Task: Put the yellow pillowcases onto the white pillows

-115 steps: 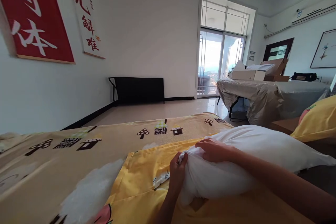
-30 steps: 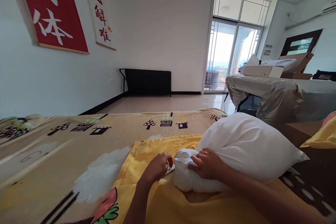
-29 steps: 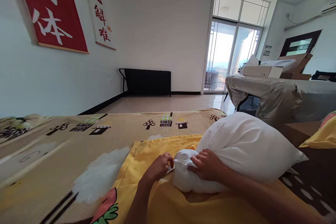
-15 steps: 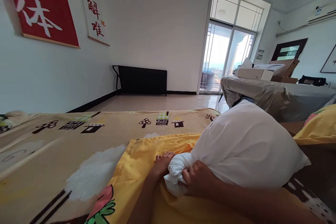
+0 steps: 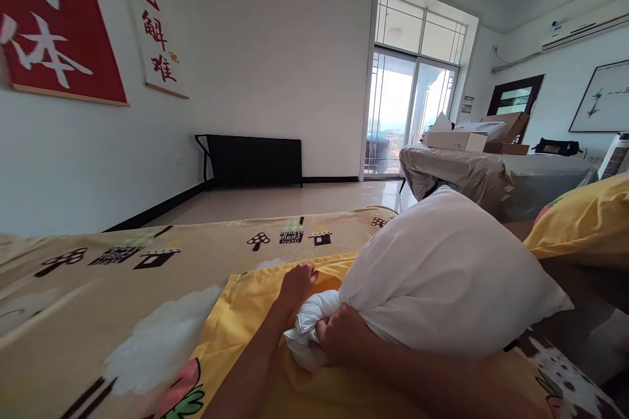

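A plump white pillow (image 5: 442, 275) leans across the right half of the head view, its near end bunched into a twist. My right hand (image 5: 344, 334) is closed round that bunched end. Just left of it, my left hand (image 5: 297, 283) is curled closed at the opening edge of a yellow pillowcase (image 5: 246, 321), which lies spread beneath the pillow; its fingertips are partly hidden. The pillowcase bears a strawberry print (image 5: 181, 389) near its lower left.
A beige patterned blanket (image 5: 162, 301) covers the surface under everything. Another yellow pillow (image 5: 584, 216) sits at the right edge. Behind stand a plastic-covered table (image 5: 457, 167) with boxes (image 5: 457, 139), and a black folded frame (image 5: 253, 160) against the wall.
My left hand has lifted off the pillow's bunched end and closed at the pillowcase edge, slightly up and away. My right hand keeps its grip. The view has turned a little right.
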Available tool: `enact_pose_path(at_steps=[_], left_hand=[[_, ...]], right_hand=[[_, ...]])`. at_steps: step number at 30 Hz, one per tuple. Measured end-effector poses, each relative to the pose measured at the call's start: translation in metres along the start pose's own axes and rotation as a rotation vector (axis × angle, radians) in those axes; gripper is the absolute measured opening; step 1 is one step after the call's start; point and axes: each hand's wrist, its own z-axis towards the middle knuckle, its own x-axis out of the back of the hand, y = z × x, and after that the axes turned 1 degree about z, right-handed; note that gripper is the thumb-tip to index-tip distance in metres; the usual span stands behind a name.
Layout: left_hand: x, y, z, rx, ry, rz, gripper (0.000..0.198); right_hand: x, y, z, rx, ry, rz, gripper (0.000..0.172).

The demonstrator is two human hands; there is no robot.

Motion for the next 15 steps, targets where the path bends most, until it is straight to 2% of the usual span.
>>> enact_pose_path(at_steps=[5, 8, 12, 15], left_hand=[[0.022, 0.015, -0.005, -0.047, -0.009, 0.055, 0.022], [0.031, 0.021, -0.016, -0.058, 0.015, 0.124, 0.013], [0.041, 0.028, -0.036, -0.060, 0.090, 0.248, 0.033], [0.045, 0.022, -0.053, 0.001, 0.112, 0.330, 0.041]], right_hand=[[0.014, 0.018, 0.018, -0.047, -0.096, 0.116, 0.036], [0.022, 0.031, 0.033, -0.087, -0.164, 0.145, 0.037], [0.024, 0.043, 0.047, -0.113, -0.207, 0.168, 0.039], [0.023, 0.047, 0.050, -0.122, -0.228, 0.183, 0.041]])
